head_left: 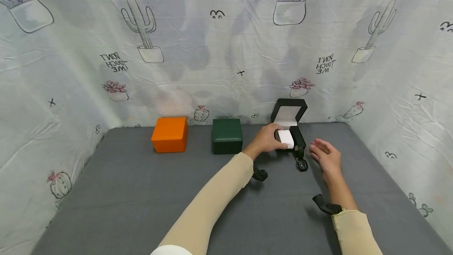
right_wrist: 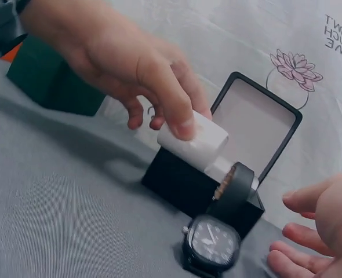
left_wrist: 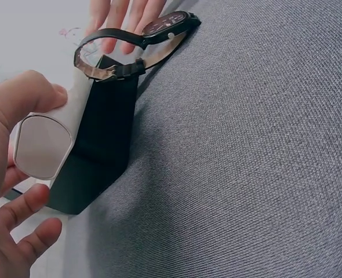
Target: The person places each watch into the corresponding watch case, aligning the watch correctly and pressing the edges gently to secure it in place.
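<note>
My left hand (head_left: 266, 140) pinches a white watch cushion (head_left: 286, 139) between thumb and fingers, at the left part of an open black watch box (right_wrist: 179, 186). The box's lid (head_left: 289, 107) stands raised, showing a pale lining. A black wristwatch (head_left: 302, 164) lies at the front right of the box. Its strap (right_wrist: 236, 188) loops up against the box's edge, and its dial (right_wrist: 213, 240) faces outward. To the right of the watch, my right hand (head_left: 327, 158) holds nothing, its fingers apart from the box and loosely bent.
A green box (head_left: 227, 137) stands closed left of the black one, with a closed orange box (head_left: 170, 135) farther left. All stand along the back of the grey table (head_left: 141, 200). A white patterned curtain (head_left: 198, 50) hangs behind and at both sides.
</note>
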Available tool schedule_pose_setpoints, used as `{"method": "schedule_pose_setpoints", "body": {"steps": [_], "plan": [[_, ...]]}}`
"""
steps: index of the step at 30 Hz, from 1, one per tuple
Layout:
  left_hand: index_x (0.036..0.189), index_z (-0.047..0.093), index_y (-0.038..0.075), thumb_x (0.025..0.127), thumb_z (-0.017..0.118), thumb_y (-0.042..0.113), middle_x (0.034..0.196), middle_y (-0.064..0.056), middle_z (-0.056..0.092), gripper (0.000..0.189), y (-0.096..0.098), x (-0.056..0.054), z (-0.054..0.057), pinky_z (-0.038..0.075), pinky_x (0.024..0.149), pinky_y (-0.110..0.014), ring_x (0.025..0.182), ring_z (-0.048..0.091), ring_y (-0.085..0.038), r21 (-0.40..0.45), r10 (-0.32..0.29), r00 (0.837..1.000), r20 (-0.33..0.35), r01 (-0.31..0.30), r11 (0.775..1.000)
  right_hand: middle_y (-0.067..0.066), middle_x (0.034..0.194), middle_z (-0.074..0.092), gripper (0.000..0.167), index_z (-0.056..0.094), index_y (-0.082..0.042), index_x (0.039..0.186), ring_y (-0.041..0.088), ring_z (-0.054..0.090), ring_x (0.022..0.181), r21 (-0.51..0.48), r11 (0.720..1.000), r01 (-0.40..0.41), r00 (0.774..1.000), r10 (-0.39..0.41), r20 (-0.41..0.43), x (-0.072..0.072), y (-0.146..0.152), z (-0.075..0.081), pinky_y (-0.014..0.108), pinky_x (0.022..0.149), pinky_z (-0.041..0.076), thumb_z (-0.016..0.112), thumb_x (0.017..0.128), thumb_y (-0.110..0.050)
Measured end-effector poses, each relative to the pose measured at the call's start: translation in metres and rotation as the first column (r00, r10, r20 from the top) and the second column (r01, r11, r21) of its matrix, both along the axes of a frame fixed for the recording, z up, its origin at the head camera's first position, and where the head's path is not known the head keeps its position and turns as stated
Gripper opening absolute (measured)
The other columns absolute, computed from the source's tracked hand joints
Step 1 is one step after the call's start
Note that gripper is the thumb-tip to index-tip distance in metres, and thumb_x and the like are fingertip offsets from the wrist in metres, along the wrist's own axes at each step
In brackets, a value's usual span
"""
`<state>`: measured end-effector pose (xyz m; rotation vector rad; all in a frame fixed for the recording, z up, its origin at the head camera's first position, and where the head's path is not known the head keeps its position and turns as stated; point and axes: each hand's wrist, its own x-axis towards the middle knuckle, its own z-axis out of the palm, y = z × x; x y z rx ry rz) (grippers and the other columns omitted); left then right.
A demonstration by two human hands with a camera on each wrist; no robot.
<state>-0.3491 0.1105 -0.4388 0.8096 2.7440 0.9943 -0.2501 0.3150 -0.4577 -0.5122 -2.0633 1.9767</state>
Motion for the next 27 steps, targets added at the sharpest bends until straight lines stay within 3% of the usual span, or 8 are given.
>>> {"method": "schedule_pose_setpoints", "body": {"steps": [4, 7, 10, 13, 19, 23, 27], "plan": [[0.131, 0.056, 0.021, 0.080, 0.076, 0.042, 0.128, 0.003, 0.059, 0.059, -0.001, 0.000, 0.002, 0.048, 0.079, -0.028, 0.099, 0.056, -0.012, -0.002, -0.003, 1.000, 0.005, 0.003, 1.000, -0.022, 0.093, 0.063, 0.048, 0.052, 0.004, 0.133, -0.008, 0.064, 0.084, 0.187, 0.980, -0.071, 0.997, 0.064, 0.043, 0.008, 0.004, 0.001, 0.016, 0.076, 0.056, 0.066, 0.092, -0.019], [0.131, 0.056, 0.020, 0.080, 0.076, 0.042, 0.127, 0.003, 0.060, 0.059, -0.001, 0.000, 0.002, 0.047, 0.078, -0.027, 0.098, 0.056, -0.012, -0.006, -0.005, 1.000, 0.003, 0.005, 1.000, -0.017, 0.098, 0.063, 0.051, 0.056, 0.003, 0.131, -0.012, 0.061, 0.081, 0.349, 0.925, -0.150, 0.987, 0.117, 0.113, 0.013, 0.006, 0.000, 0.017, 0.073, 0.056, 0.065, 0.093, -0.029], [0.131, 0.057, 0.020, 0.079, 0.077, 0.042, 0.127, 0.003, 0.060, 0.060, -0.002, 0.000, 0.003, 0.048, 0.079, -0.027, 0.099, 0.056, -0.012, -0.010, -0.001, 1.000, 0.003, 0.002, 1.000, 0.004, 0.111, 0.068, 0.050, 0.061, 0.001, 0.127, -0.013, 0.058, 0.079, 0.456, 0.859, -0.232, 0.970, 0.171, 0.172, 0.015, 0.006, 0.000, 0.019, 0.071, 0.056, 0.065, 0.092, -0.035], [0.132, 0.057, 0.020, 0.079, 0.077, 0.042, 0.128, 0.003, 0.060, 0.060, -0.002, 0.000, 0.004, 0.048, 0.081, -0.028, 0.100, 0.057, -0.012, -0.010, 0.004, 1.000, 0.010, -0.003, 1.000, 0.022, 0.122, 0.065, 0.047, 0.063, 0.002, 0.124, -0.013, 0.057, 0.079, 0.504, 0.807, -0.309, 0.949, 0.232, 0.212, 0.017, 0.004, 0.001, 0.021, 0.069, 0.056, 0.067, 0.091, -0.032], [0.134, 0.055, 0.021, 0.080, 0.076, 0.042, 0.132, 0.002, 0.058, 0.062, -0.004, 0.001, 0.006, 0.049, 0.085, -0.030, 0.106, 0.057, -0.014, -0.010, 0.000, 1.000, 0.026, 0.000, 1.000, 0.024, 0.111, 0.069, 0.037, 0.068, 0.004, 0.115, -0.003, 0.061, 0.074, 0.583, 0.715, -0.385, 0.923, 0.294, 0.249, 0.020, 0.000, 0.004, 0.024, 0.061, 0.053, 0.070, 0.089, -0.022], [0.136, 0.054, 0.020, 0.080, 0.076, 0.043, 0.136, 0.002, 0.057, 0.065, -0.004, 0.002, 0.007, 0.049, 0.088, -0.033, 0.111, 0.057, -0.016, -0.003, -0.006, 0.999, 0.045, 0.006, 1.000, 0.021, 0.104, 0.071, 0.033, 0.070, 0.003, 0.109, 0.004, 0.060, 0.073, 0.605, 0.698, -0.384, 0.923, 0.286, 0.256, 0.021, -0.001, 0.003, 0.024, 0.059, 0.049, 0.072, 0.088, -0.022], [0.137, 0.054, 0.020, 0.080, 0.076, 0.044, 0.136, 0.002, 0.056, 0.066, -0.003, 0.003, 0.006, 0.049, 0.088, -0.033, 0.112, 0.057, -0.015, 0.001, -0.004, 0.999, 0.049, 0.004, 1.000, 0.017, 0.100, 0.071, 0.032, 0.070, 0.004, 0.106, 0.002, 0.056, 0.074, 0.581, 0.717, -0.386, 0.922, 0.292, 0.253, 0.022, -0.001, 0.003, 0.023, 0.061, 0.046, 0.072, 0.088, -0.023]]}}
